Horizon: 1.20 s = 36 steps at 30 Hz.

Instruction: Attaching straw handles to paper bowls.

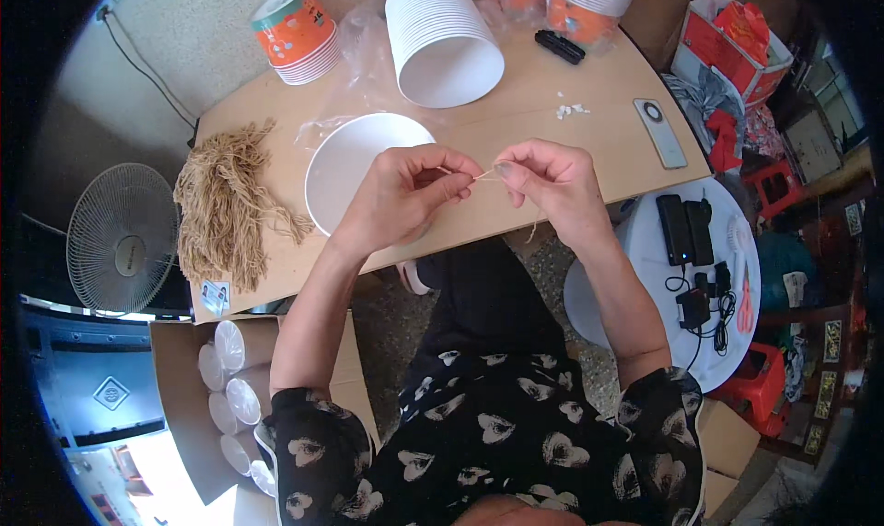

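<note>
At the wooden table (599, 162) there were one left hand (402, 194), one right hand (559, 190) and one strand (488, 174); on it, one tan bundle (221, 204), one white bowl (354, 162) and one phone (660, 133); left of it, one fan (124, 236); and right of it, one pair of scissors (746, 316).

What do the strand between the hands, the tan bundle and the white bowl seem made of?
Strand: probably plant-fibre string, matte; thin and tan, but too fine to be sure.
Tan bundle: likely similar fibre, dull and dry-looking, judging by its loose, wavy tangle.
White bowl: perhaps coated paper, smooth and evenly white, with a thin rim; plastic is possible.
</note>
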### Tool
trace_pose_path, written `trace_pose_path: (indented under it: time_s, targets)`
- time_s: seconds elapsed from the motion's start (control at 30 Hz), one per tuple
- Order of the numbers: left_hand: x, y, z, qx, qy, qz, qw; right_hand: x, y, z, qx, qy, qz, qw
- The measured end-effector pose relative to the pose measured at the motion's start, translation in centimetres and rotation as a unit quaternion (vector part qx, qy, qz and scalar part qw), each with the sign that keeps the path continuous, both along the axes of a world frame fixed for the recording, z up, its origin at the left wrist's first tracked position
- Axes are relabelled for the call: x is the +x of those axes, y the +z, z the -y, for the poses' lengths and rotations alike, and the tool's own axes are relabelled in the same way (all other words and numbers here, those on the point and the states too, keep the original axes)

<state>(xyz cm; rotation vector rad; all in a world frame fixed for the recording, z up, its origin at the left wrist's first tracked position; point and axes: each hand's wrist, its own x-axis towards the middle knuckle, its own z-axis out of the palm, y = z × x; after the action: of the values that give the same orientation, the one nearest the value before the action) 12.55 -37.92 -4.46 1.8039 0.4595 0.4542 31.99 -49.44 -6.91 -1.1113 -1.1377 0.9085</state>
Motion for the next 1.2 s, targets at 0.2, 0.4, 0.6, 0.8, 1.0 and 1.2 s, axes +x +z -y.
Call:
trace_pose_path:
  time_s: [0.2,0.4,0.6,0.8,1.0,1.2]
  targets:
    - [0.1,0.9,0.5,-0.021,0.04,-0.071,0.996,-0.2,-0.1,0.0,-0.023,-0.026,-0.065,0.997]
    - [0.3,-0.1,0.8,0.023,0.068,0.068,0.995,-1.5,0.0,-0.8,-0.036,-0.032,-0.149,0.988]
    - [0.2,-0.9,1.0,0.04,0.088,0.098,0.99,-2.6,-0.9,-1.3,-0.017,-0.038,-0.141,0.989]
    - [0.3,-1.4,1.3,0.048,0.138,0.085,0.986,-3.3,-0.7,-1.4,-0.046,-0.051,-0.134,0.989]
    - [0.1,-1.4,1.9,0.081,0.158,0.091,0.98,-3.5,-0.6,-1.6,-0.043,-0.042,-0.186,0.981]
    - [0.2,-1.0,1.5,0.004,0.161,0.081,0.984,-3.4,-1.2,-1.5,-0.066,-0.037,-0.228,0.971]
